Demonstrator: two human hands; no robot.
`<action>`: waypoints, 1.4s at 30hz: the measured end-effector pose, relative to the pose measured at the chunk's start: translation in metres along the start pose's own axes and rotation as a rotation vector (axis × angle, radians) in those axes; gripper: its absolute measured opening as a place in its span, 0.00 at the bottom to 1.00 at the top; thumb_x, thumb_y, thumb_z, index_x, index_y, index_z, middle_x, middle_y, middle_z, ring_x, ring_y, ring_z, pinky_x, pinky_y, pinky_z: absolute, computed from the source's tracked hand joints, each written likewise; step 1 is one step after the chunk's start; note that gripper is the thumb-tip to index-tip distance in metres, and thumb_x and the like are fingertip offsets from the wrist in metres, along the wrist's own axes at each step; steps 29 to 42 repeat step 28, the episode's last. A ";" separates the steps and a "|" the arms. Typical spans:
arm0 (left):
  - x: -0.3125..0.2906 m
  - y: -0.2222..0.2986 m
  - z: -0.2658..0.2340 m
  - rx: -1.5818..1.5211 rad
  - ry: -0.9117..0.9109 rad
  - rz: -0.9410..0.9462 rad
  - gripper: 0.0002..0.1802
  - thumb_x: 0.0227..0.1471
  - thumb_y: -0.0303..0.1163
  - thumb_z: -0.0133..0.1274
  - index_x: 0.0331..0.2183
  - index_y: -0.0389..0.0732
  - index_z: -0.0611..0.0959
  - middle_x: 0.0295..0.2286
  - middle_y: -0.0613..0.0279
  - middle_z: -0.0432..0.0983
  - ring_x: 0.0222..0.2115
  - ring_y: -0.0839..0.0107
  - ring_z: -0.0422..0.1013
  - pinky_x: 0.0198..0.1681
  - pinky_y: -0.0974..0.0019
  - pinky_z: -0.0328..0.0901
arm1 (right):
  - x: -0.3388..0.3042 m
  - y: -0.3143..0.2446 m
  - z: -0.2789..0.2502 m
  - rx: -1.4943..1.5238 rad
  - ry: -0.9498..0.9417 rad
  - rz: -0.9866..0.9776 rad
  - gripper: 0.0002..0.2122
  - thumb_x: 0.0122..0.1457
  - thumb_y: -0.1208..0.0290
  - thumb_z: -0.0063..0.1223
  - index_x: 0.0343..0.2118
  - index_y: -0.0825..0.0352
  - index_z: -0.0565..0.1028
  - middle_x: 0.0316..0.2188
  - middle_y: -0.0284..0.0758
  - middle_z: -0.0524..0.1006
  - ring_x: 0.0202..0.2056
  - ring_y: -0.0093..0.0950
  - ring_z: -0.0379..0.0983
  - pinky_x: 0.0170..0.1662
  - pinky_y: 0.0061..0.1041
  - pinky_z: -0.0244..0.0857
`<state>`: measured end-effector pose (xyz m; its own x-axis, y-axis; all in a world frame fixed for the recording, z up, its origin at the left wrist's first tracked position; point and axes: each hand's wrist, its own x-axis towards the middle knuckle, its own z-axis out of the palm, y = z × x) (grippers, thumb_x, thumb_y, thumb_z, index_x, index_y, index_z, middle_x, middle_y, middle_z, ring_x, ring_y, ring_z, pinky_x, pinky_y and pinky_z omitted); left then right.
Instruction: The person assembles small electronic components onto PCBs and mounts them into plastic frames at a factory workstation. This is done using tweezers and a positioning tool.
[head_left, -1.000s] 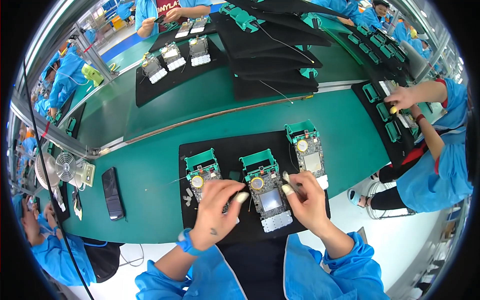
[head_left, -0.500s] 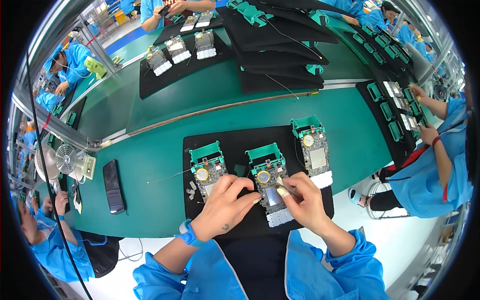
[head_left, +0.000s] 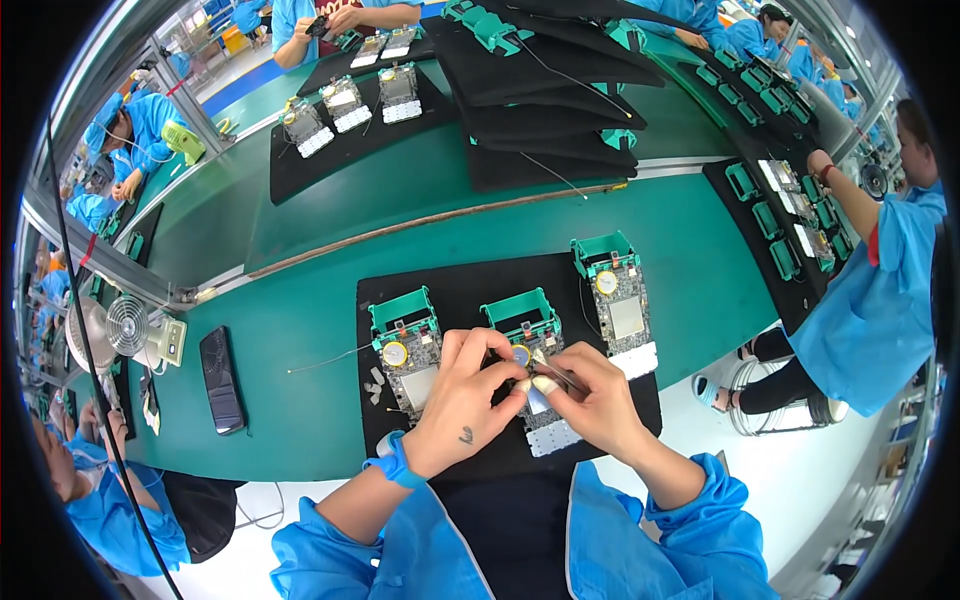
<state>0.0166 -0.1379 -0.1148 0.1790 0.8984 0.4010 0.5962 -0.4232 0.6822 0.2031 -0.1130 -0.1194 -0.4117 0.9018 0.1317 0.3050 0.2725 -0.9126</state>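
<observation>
On a black mat (head_left: 480,450) stand three circuit boards with green plastic frames at their far ends. Both my hands meet over the middle board (head_left: 553,438), covering much of it. My left hand (head_left: 462,400) is closed in a pinch at the board's centre; what its fingertips hold is too small to make out. My right hand (head_left: 604,405), with covered fingertips, grips slim metal tweezers (head_left: 563,373) close beside the left fingertips. The left board (head_left: 414,385) lies partly under my left hand. The right board (head_left: 627,312) rests untouched, showing a round yellow-rimmed cell.
A black phone (head_left: 222,380) and a small fan (head_left: 127,320) are at the left on the green bench. Small grey pieces (head_left: 374,385) lie at the mat's left edge. Beyond a ledge are stacked black mats (head_left: 550,90) and more boards. Co-workers sit around.
My left hand has come in to the right, its fingertips now meeting my right hand's over the middle board. The co-worker at the right has moved an arm.
</observation>
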 end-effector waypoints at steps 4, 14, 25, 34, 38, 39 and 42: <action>0.001 -0.001 -0.002 -0.012 -0.010 0.006 0.09 0.36 0.23 0.61 0.26 0.37 0.80 0.36 0.61 0.67 0.40 0.57 0.61 0.41 0.60 0.64 | 0.005 0.006 0.000 -0.015 -0.025 -0.054 0.10 0.51 0.78 0.57 0.37 0.74 0.74 0.28 0.35 0.70 0.22 0.23 0.69 0.23 0.21 0.62; 0.005 -0.009 -0.014 -0.058 -0.104 -0.001 0.11 0.38 0.19 0.59 0.29 0.38 0.82 0.35 0.60 0.64 0.38 0.62 0.60 0.39 0.66 0.62 | 0.016 -0.011 -0.004 -0.067 -0.055 -0.158 0.11 0.47 0.81 0.59 0.35 0.70 0.76 0.29 0.32 0.71 0.22 0.19 0.69 0.22 0.18 0.62; 0.005 -0.014 -0.011 0.025 -0.020 0.141 0.12 0.38 0.22 0.62 0.31 0.37 0.82 0.36 0.60 0.66 0.37 0.64 0.60 0.32 0.68 0.61 | 0.022 0.007 -0.008 -0.429 -0.048 -0.445 0.11 0.43 0.79 0.61 0.33 0.68 0.76 0.29 0.31 0.73 0.20 0.26 0.72 0.20 0.23 0.65; 0.005 -0.020 -0.007 -0.003 0.002 0.157 0.12 0.38 0.23 0.62 0.32 0.37 0.82 0.36 0.60 0.66 0.37 0.64 0.61 0.32 0.68 0.61 | 0.020 0.008 -0.008 -0.389 -0.068 -0.385 0.11 0.45 0.78 0.60 0.34 0.68 0.75 0.29 0.33 0.72 0.20 0.25 0.72 0.20 0.23 0.64; 0.005 -0.020 -0.007 -0.003 0.002 0.157 0.12 0.38 0.23 0.62 0.32 0.37 0.82 0.36 0.60 0.66 0.37 0.64 0.61 0.32 0.68 0.61 | 0.020 0.008 -0.008 -0.389 -0.068 -0.385 0.11 0.45 0.78 0.60 0.34 0.68 0.75 0.29 0.33 0.72 0.20 0.25 0.72 0.20 0.23 0.64; 0.005 -0.020 -0.007 -0.003 0.002 0.157 0.12 0.38 0.23 0.62 0.32 0.37 0.82 0.36 0.60 0.66 0.37 0.64 0.61 0.32 0.68 0.61 | 0.020 0.008 -0.008 -0.389 -0.068 -0.385 0.11 0.45 0.78 0.60 0.34 0.68 0.75 0.29 0.33 0.72 0.20 0.25 0.72 0.20 0.23 0.64; 0.005 -0.020 -0.007 -0.003 0.002 0.157 0.12 0.38 0.23 0.62 0.32 0.37 0.82 0.36 0.60 0.66 0.37 0.64 0.61 0.32 0.68 0.61 | 0.020 0.008 -0.008 -0.389 -0.068 -0.385 0.11 0.45 0.78 0.60 0.34 0.68 0.75 0.29 0.33 0.72 0.20 0.25 0.72 0.20 0.23 0.64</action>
